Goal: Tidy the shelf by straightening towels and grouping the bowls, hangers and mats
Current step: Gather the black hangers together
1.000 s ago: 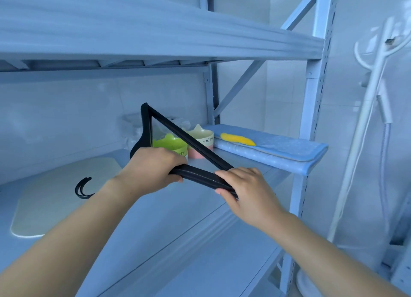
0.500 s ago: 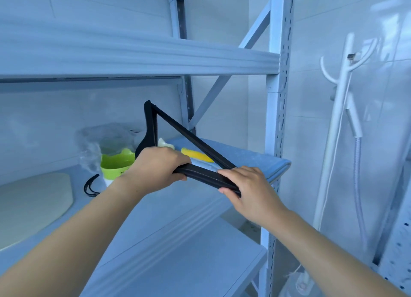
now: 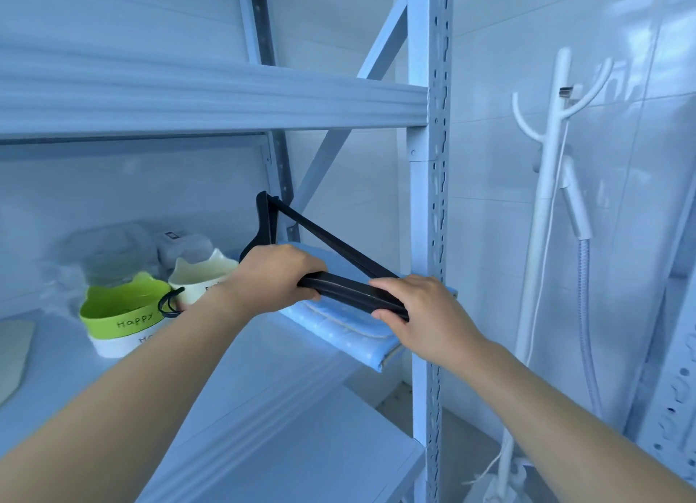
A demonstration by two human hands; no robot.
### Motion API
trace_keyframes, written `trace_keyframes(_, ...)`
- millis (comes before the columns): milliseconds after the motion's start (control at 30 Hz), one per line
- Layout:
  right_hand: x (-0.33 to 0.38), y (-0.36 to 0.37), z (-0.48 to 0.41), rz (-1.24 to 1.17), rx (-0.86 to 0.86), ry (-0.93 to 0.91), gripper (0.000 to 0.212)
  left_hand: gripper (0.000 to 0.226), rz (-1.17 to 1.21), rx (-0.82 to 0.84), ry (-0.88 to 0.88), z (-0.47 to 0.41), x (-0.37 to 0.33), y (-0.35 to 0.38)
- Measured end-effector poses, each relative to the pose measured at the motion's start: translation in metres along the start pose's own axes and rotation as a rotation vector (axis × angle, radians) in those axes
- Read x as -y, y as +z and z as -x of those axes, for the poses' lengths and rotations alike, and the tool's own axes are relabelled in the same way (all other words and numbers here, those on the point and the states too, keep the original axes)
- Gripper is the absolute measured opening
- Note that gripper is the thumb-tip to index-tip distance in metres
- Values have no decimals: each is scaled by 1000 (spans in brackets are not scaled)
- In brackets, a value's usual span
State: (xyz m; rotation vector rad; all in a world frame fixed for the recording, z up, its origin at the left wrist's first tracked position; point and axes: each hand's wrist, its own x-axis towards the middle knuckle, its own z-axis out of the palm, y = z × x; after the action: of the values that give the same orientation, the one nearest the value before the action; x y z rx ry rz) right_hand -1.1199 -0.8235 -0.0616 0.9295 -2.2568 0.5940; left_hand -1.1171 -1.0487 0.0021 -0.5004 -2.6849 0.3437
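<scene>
Left hand (image 3: 277, 276) and right hand (image 3: 425, 310) close around the black hangers (image 3: 339, 290) above the blue towel (image 3: 339, 331). They are probably stiff and light, and best held by the thick arm.

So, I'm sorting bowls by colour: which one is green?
The green bowl on the left, lettered "Happy"; the cream bowl to its right is pale, its lettering mostly hidden.

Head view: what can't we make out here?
All in the head view:
- Number of black hangers: left hand and right hand grip and cover the bundle.
- Lettering on the cream bowl: mostly hidden by the left wrist.
- Shape of the mat: cut off by the left edge.
- The clear-wrapped items behind the green bowl: blurred, contents unreadable.
- Top of the blue towel: covered by hands and hangers.
</scene>
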Motion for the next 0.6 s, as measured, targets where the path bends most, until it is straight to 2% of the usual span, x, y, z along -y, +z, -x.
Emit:
trace_keyframes(367, -84, 39, -48, -12, 128, 78, 33, 10, 69, 41, 37, -93, 22, 74)
trace_keyframes(600, -118, 60, -55, -14, 197, 88, 30, 31, 224, 141, 53, -124, 27, 115)
